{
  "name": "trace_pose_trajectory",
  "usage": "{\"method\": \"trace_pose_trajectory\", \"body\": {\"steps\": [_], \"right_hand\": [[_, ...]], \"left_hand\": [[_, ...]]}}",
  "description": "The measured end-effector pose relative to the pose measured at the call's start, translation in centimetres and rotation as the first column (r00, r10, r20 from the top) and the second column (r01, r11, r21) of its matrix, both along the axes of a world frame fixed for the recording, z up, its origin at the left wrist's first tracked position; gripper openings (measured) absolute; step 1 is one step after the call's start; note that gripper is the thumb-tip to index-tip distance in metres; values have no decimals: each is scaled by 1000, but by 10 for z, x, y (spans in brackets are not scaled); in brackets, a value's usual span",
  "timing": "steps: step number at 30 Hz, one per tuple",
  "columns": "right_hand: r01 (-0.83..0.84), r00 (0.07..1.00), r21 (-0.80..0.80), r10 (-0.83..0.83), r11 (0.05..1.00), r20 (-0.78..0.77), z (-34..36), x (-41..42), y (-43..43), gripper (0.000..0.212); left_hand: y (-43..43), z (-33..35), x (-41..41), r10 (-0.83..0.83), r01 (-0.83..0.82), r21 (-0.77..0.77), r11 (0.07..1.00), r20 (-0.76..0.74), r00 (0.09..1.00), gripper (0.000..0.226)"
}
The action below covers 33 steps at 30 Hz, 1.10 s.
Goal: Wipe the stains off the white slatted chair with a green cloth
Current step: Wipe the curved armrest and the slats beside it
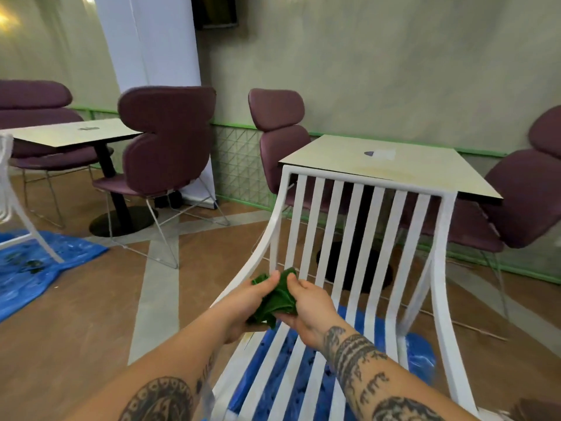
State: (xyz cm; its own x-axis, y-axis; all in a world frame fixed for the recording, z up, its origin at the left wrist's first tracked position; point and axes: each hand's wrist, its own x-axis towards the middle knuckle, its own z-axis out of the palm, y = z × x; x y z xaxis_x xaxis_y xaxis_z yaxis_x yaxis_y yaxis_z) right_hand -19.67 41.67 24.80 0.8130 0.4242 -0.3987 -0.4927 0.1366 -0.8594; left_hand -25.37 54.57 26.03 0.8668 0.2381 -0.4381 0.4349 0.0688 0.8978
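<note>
The white slatted chair (362, 238) stood in the middle of the view on a blue plastic sheet (420, 354), its seat slats running toward the person and its slatted back rising at the far side, close against the edge of a pale square table (403, 171). Both bare, tattooed forearms reached in from the bottom edge and met above the left part of the seat, near where the left armrest curves up to the back. Between them was the green cloth (277, 299), crumpled into a loose wad and held off the chair rather than pressed onto it. The left hand (243, 308) cupped the cloth from below and from the left, fingers curled under it and the thumb laid over its top. The right hand (306, 311) gripped the other side, thumb pinching the upper fold and the fingers tucked beneath. Purple upholstered chairs (170, 141) on wire legs sat around the square table and around a second table (76, 133) farther left. A white pillar (151, 41) rose behind them against a greenish wall. At the left edge part of another white chair (9, 183) stood on a second blue sheet (39, 268) spread over the brown floor.
</note>
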Motion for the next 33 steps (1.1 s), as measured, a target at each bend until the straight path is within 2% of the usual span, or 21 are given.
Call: {"method": "trace_pose_trajectory", "body": {"steps": [3, 6, 10, 13, 15, 17, 19, 21, 23, 25, 29, 31, 33], "right_hand": [[-31, 999, -5, 31, 1000, 42, 11, 6, -20, 26], [1, 999, 46, -4, 999, 52, 16, 14, -34, 28], [15, 999, 115, -19, 993, 36, 20, 16, -38, 27], [14, 999, 143, -20, 990, 40, 22, 15, -30, 32], [38, 999, 139, -43, 990, 32, 23, 14, -23, 31], [68, 997, 135, -72, 989, 28, 25, 15, -15, 31], [82, 996, 150, -87, 985, 25, 29, 18, -5, 32], [64, 998, 176, -67, 982, 13, 38, 21, 5, 32], [14, 1000, 200, -16, 980, 10, 49, 26, 17, 32], [-71, 997, 184, 64, 980, 48, 60, 34, 29, 32], [-165, 965, 82, 144, 983, 220, 76, 60, 55, 25], [-102, 938, -13, 101, 995, 331, 76, 77, 64, 18], [-23, 928, -64, 45, 998, 369, 60, 97, 69, 14]], "left_hand": [[-7, 2, 2, 190, -182, -152, 971, 36, 981, 36], [-4, 8, 1, 345, -317, -368, 874, 12, 939, 24], [-3, 23, -5, 379, -297, -441, 847, 107, 919, 20], [-3, 22, -6, 388, -305, -365, 880, 181, 904, 21], [-1, 17, -6, 369, -353, -107, 929, 224, 902, 35], [0, 15, -6, 360, -422, 175, 890, 299, 884, 50], [-1, 21, -6, 399, -519, 259, 814, 401, 825, 36], [2, 27, -2, 365, -468, 204, 860, 395, 843, 23], [7, 36, 4, 291, -313, 40, 949, 276, 916, 37], [15, 44, 13, 227, -209, -103, 973, 230, 946, 45], [35, 53, 41, 296, -280, -97, 955, 365, 883, 31], [51, 54, 58, 346, -348, -73, 935, 410, 844, 24], [73, 46, 74, 391, -420, -27, 907, 421, 818, 19]]}}
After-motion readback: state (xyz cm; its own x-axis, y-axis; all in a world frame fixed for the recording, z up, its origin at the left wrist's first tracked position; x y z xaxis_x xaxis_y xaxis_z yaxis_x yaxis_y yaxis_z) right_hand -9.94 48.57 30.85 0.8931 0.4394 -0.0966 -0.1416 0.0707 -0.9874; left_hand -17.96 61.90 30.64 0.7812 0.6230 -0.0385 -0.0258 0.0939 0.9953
